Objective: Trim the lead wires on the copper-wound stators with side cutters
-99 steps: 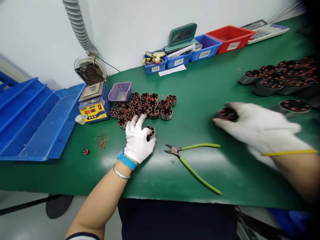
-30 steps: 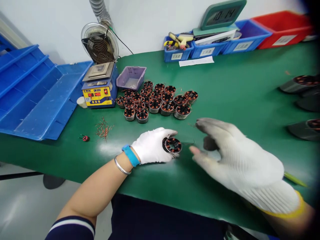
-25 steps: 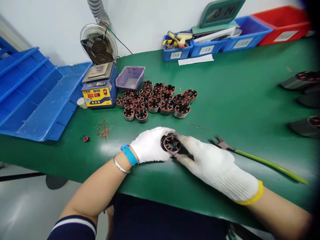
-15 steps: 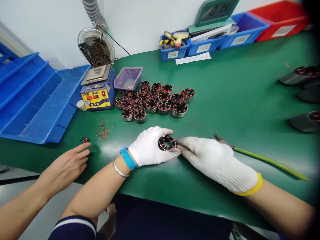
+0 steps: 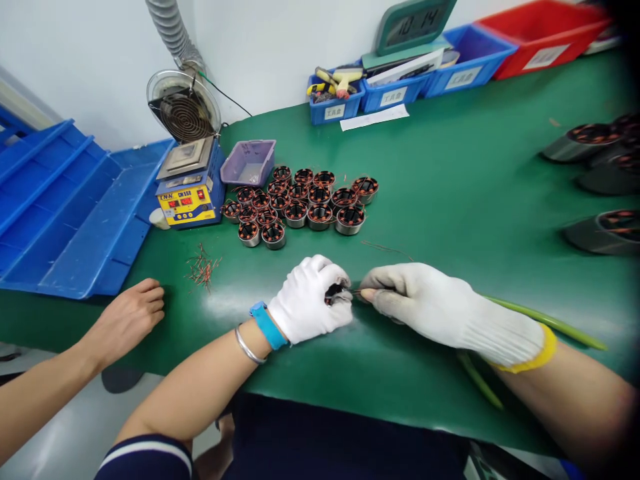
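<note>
My left hand (image 5: 309,301), in a white glove, is closed round a small copper-wound stator (image 5: 333,293) held just above the green table (image 5: 450,180). My right hand (image 5: 425,303), also gloved, pinches a thin wire lead at the stator's right side. Green-handled cutters (image 5: 550,324) lie on the table under my right wrist. A cluster of several similar stators (image 5: 300,203) stands behind my hands.
Another person's bare hand (image 5: 127,319) rests at the table's left front edge, near wire scraps (image 5: 203,270). A solder pot (image 5: 187,190), fan (image 5: 183,110) and purple tray (image 5: 247,163) stand at back left, beside blue trays (image 5: 60,207). Larger stators (image 5: 597,230) sit at right, bins (image 5: 335,107) along the wall.
My right hand came to the stator and pinched its wire. My left hand tilted the stator and closed over it. Another person's hand reached in at the left and covers the small red coil.
</note>
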Tool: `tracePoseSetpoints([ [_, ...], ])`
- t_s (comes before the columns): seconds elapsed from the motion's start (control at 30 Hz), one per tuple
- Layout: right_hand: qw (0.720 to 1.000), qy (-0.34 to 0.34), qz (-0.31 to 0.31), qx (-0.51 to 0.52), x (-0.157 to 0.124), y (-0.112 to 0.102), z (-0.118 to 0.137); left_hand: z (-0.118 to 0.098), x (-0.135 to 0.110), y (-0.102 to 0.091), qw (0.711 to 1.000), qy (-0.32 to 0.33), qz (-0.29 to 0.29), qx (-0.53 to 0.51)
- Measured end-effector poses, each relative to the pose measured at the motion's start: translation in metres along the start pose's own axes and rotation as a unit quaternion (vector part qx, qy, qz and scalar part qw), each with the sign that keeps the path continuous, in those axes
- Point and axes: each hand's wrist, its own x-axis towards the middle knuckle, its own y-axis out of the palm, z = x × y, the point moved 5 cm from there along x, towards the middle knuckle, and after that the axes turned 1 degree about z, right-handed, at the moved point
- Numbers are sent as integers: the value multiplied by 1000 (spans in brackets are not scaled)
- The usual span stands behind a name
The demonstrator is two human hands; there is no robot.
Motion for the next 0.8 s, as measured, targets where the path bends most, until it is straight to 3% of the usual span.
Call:
tracePoseSetpoints([
  [0.13, 999, 12, 26, 23, -1, -3, -7, 1, 0, 5, 1000, -2, -3, 13],
  [0.3, 995, 17, -83, 55, 6, -19, -9, 1, -1, 7, 1000, -14, -2, 19],
  [0.4, 994, 13, 25, 108, 15, -5, -1, 1, -2, 7, 1000, -18, -3, 22],
  [0.47, 979, 12, 109, 171, 19, 6, 5, 1, -1, 8, 999, -28, -2, 26],
  [0.53, 956, 19, 154, 249, 21, 14, 8, 0, 0, 8, 999, -37, 2, 30],
  [0.63, 935, 26, 171, 311, 21, 18, 9, -2, 0, 5, 999, -39, 6, 25],
  [0.8, 925, 31, 132, 354, 22, 22, 3, -8, -10, -5, 1000, -8, 14, -23],
])
